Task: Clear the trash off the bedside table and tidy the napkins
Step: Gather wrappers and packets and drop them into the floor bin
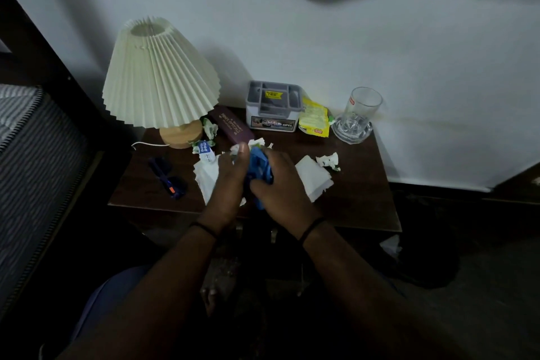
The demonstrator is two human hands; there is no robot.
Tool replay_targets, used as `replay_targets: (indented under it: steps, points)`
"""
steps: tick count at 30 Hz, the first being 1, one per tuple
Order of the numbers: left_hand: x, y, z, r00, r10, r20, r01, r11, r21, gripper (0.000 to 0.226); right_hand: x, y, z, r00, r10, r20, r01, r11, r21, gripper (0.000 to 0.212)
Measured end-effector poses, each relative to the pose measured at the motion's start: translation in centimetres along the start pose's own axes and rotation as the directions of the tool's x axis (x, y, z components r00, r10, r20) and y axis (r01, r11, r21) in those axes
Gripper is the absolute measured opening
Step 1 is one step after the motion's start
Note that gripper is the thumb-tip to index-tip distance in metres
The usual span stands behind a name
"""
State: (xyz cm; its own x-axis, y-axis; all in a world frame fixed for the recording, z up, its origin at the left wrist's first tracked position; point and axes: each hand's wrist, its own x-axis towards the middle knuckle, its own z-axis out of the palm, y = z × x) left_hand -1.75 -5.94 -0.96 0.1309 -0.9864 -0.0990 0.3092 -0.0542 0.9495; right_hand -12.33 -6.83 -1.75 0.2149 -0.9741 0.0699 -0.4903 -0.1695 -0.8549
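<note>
Both my hands meet over the middle of the dark wooden bedside table [359, 199]. My left hand [228, 181] and my right hand [280, 184] are closed together on a crumpled blue wrapper [258, 164]. White napkins lie flat under and beside them, one at the left [206, 177] and one at the right [314, 180]. A crumpled white scrap [328, 160] sits to the right. More crumpled paper [210, 128] and a blue-and-white packet [203, 147] lie by the lamp base. A yellow wrapper [314, 117] leans at the back.
A pleated cream lamp [159, 76] stands at the back left. A maroon glasses case [233, 126], a grey organiser box [273, 107] and a clear glass on a dish [359, 114] line the wall. Dark sunglasses [169, 177] lie at the left. The bed [26, 155] is further left.
</note>
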Motion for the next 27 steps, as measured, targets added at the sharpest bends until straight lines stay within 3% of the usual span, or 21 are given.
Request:
replay_targets:
  steps: [3, 5, 8, 12, 16, 18, 19, 21, 23, 27]
  points:
    - [0.5, 0.7, -1.2, 0.997, -0.059, -0.059, 0.057, 0.998, -0.031, 0.056, 0.3, 0.3, -1.5, 0.987, 0.066, 0.144, -0.116, 0.921, 0.372, 0.049]
    - [0.8, 0.2, -1.6, 0.993, -0.092, -0.074, 0.091, 0.996, -0.015, 0.046, 0.4, 0.5, -2.3, 0.984, 0.092, 0.151, -0.153, 0.867, 0.473, 0.045]
    - [0.8, -0.2, -1.3, 0.992, -0.108, -0.063, 0.108, 0.994, -0.003, 0.032, 0.3, 0.6, -3.0, 0.974, 0.162, 0.158, -0.224, 0.793, 0.567, 0.034]
    - [0.5, -0.1, -1.0, 0.993, -0.109, -0.047, 0.112, 0.992, 0.065, 0.065, 0.3, 0.9, -3.2, 0.964, 0.193, 0.184, -0.266, 0.734, 0.624, 0.030]
    - [1.1, -0.9, -1.5, 0.987, -0.125, -0.104, 0.135, 0.986, 0.095, 0.035, 1.1, 1.9, -4.0, 0.957, 0.244, 0.157, -0.287, 0.711, 0.642, 0.020]
    - [1.3, -1.3, -1.7, 0.988, -0.118, -0.101, 0.131, 0.981, 0.141, 0.022, 1.9, 3.2, -4.5, 0.926, 0.376, -0.037, -0.289, 0.769, 0.571, 0.020]
    - [1.3, -1.3, -1.7, 0.989, -0.111, -0.098, 0.126, 0.978, 0.165, 0.016, 2.4, 4.2, -4.8, 0.888, 0.417, -0.195, -0.296, 0.841, 0.454, 0.022]
    - [1.4, -1.7, -1.7, 0.992, -0.096, -0.087, 0.112, 0.974, 0.196, 0.013, 3.0, 6.3, -5.6, 0.819, 0.357, -0.449, -0.341, 0.933, 0.118, 0.027]
    - [1.6, -1.9, -1.8, 0.992, -0.098, -0.079, 0.112, 0.974, 0.199, 0.014, 3.5, 7.8, -6.3, 0.816, 0.303, -0.492, -0.380, 0.923, -0.062, 0.034]
    - [2.1, -2.2, -1.9, 0.987, -0.132, -0.089, 0.143, 0.981, 0.135, 0.014, 4.7, 9.5, -6.2, 0.843, 0.372, -0.389, -0.498, 0.813, -0.302, 0.043]
